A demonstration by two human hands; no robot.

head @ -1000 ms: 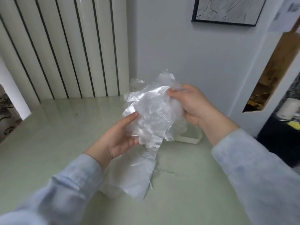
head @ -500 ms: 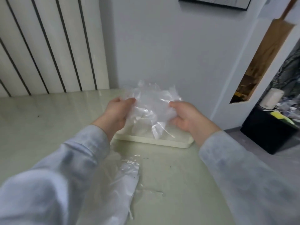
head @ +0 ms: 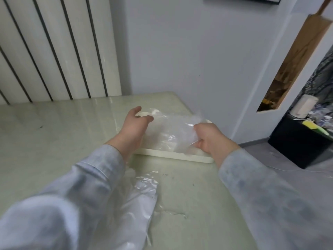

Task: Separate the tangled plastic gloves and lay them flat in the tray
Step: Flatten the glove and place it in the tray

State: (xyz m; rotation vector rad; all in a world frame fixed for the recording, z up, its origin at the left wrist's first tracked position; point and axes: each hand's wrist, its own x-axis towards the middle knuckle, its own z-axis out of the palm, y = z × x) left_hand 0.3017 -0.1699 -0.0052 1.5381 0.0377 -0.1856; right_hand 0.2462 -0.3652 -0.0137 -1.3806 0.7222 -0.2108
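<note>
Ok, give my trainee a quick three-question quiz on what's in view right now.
1. True or false: the clear glove is held above the white tray.
2. Where does the leftover plastic heap lie? A) in the tray B) on the table by the left sleeve C) on the floor.
3. Fill in: the glove's right edge is pinched by the ___ hand.
Key: 1 true; 2 B; 3 right, the right hand.
</note>
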